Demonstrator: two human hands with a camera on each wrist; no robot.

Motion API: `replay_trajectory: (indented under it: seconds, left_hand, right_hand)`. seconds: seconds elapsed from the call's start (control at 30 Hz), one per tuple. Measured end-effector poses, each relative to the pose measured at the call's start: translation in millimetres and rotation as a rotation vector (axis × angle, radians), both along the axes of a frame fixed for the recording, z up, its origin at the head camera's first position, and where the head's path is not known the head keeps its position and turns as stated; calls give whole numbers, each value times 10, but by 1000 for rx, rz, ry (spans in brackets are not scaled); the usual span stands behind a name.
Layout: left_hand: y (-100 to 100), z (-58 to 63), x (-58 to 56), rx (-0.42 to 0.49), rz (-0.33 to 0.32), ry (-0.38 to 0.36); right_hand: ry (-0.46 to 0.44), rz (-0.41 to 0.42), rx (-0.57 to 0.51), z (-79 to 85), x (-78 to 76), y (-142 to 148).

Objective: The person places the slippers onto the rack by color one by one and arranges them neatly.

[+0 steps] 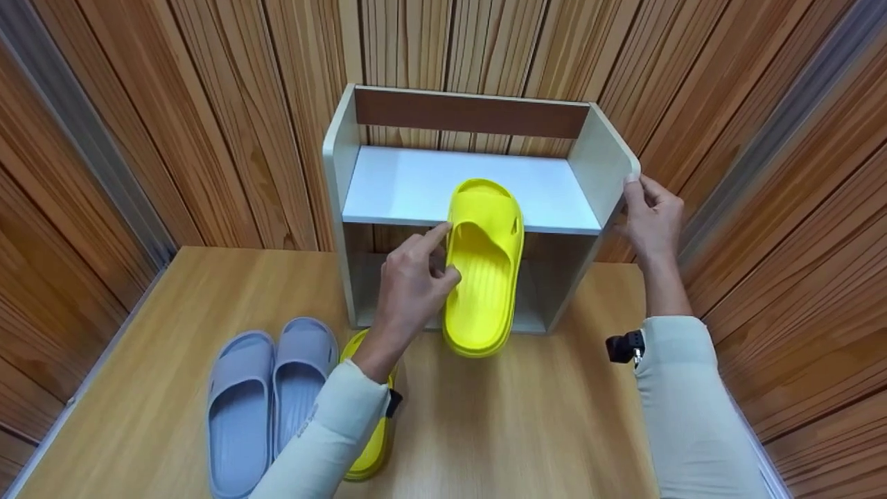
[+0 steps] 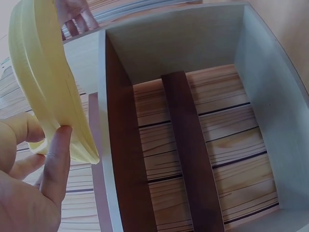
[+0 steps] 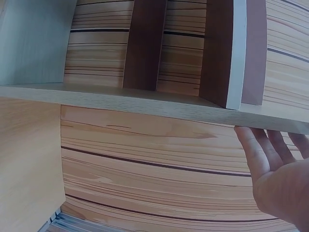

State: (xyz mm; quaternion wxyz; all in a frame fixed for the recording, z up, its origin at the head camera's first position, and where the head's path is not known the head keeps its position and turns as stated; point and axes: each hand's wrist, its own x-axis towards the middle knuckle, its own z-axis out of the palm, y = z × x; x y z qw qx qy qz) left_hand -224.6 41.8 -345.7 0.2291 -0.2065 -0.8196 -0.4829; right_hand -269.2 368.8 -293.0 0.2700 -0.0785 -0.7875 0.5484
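My left hand (image 1: 412, 281) pinches the left edge of a yellow slide slipper (image 1: 483, 298), its toe end pointing to the back. The slipper is raised in front of the small two-tier rack (image 1: 335, 166), with its toe over the front edge of the white upper shelf (image 1: 402, 181). In the left wrist view, the thumb and fingers lie on either side of the slipper (image 2: 46, 72). My right hand (image 1: 653, 216) grips the front edge of the rack's right side panel, thumb inside; fingers (image 3: 256, 150) touch its outer face in the right wrist view.
A second yellow slipper (image 1: 371, 450) lies on the wooden tabletop (image 1: 547, 423), partly hidden by my left forearm. Left of it sits a pair of grey slippers (image 1: 239, 409). Wood-panelled walls (image 1: 208, 125) enclose the back and both sides.
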Motion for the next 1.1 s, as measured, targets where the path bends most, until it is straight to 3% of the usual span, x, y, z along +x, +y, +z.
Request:
replay_trajectory:
  seconds: [0.17, 0.7, 1.1]
  left_hand:
    - [60, 27, -63, -9, -12, -20]
    - [356, 273, -262, -69, -19, 52]
    - [614, 396, -460, -129, -51, -22]
  right_hand:
    - [6, -10, 16, 2, 12, -2]
    - [30, -2, 22, -41, 9, -2]
    - [33, -47, 58, -25, 37, -57]
